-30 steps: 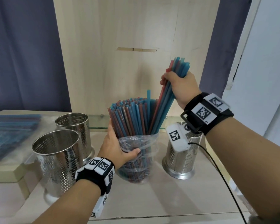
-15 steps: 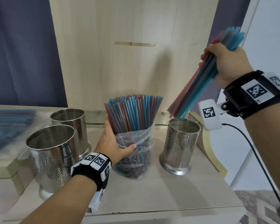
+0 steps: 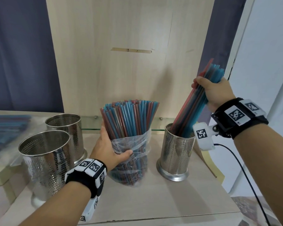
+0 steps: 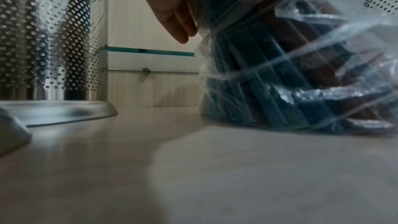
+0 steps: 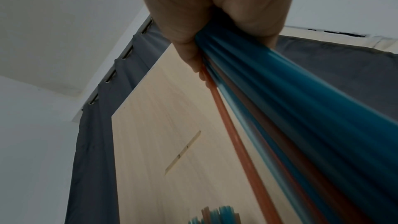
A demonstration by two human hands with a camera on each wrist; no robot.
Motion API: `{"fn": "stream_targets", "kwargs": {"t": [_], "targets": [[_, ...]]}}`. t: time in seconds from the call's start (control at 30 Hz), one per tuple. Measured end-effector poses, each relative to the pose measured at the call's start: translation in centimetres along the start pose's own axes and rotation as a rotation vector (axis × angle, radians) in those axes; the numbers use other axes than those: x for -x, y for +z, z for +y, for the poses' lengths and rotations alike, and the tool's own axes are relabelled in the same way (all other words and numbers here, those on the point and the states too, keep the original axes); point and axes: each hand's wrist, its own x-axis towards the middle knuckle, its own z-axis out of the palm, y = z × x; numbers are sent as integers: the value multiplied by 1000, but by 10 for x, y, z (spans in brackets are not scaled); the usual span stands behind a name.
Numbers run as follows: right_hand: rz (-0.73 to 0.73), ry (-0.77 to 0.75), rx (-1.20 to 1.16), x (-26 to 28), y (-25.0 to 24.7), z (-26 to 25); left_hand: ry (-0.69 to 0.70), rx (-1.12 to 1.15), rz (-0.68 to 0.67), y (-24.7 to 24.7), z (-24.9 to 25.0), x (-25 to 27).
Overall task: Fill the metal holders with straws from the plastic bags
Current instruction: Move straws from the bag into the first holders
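Note:
A clear plastic bag (image 3: 132, 149) (image 4: 301, 67) stands upright on the shelf, packed with blue and red straws (image 3: 129, 118). My left hand (image 3: 109, 146) grips it round the middle. My right hand (image 3: 211, 93) (image 5: 215, 16) holds a bunch of blue and red straws (image 3: 191, 110) (image 5: 301, 125), tilted, with its lower ends inside the right metal holder (image 3: 176, 150). Two more perforated metal holders, the front one (image 3: 44, 160) and the back one (image 3: 65, 128), stand at the left with no straws showing in them.
A wooden back panel (image 3: 129, 46) rises behind the shelf, with a low glass strip (image 3: 88, 124) along its foot. More bagged straws (image 3: 5, 128) lie blurred at the far left. The shelf (image 3: 153, 201) ends just right of the right holder; a cable (image 3: 245, 170) hangs there.
My right hand has come down and left with its bunch, and the straws' lower ends now sit inside the right holder. The left hand keeps its grip on the bag.

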Motion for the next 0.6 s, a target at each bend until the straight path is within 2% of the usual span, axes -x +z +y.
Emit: {"fn": "stream_targets", "kwargs": {"t": [0.1, 0.3, 0.47, 0.6], "targets": [[-25, 42, 34, 1, 0, 4, -5, -4, -1, 0, -1, -1], [-284, 241, 170, 22, 14, 23, -1, 19, 7, 0, -1, 0], [-390, 322, 668, 20, 15, 43, 0, 26, 7, 0, -1, 0], [-424, 343, 860, 22, 12, 46, -4, 28, 13, 1, -1, 0]]}}
